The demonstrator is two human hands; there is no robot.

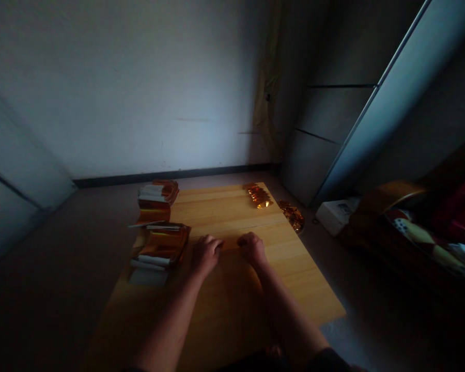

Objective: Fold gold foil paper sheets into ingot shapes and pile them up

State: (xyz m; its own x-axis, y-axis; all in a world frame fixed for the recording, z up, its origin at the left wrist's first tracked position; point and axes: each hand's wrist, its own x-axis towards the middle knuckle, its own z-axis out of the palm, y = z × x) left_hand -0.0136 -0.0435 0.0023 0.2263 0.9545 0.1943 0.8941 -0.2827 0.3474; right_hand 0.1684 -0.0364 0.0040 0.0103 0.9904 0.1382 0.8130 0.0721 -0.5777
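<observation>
From the head view, the left hand [206, 254] and right hand [252, 248] lie palm down near the middle of the wooden board [232, 212], reaching in from its near edge. Their fingers curl toward each other in a narrow grip on a small gold foil strip [228, 244] between them. Two stacks of gold foil and white paper [160, 248] sit along the board's left edge. A heap of folded gold pieces [259, 196] lies at the far edge, and another heap [292, 216] rests on the floor [54, 289] just past the right edge. Farther right, a round wooden basket [387, 199] holds patterned cloth [418, 237], near a white box [335, 216].
</observation>
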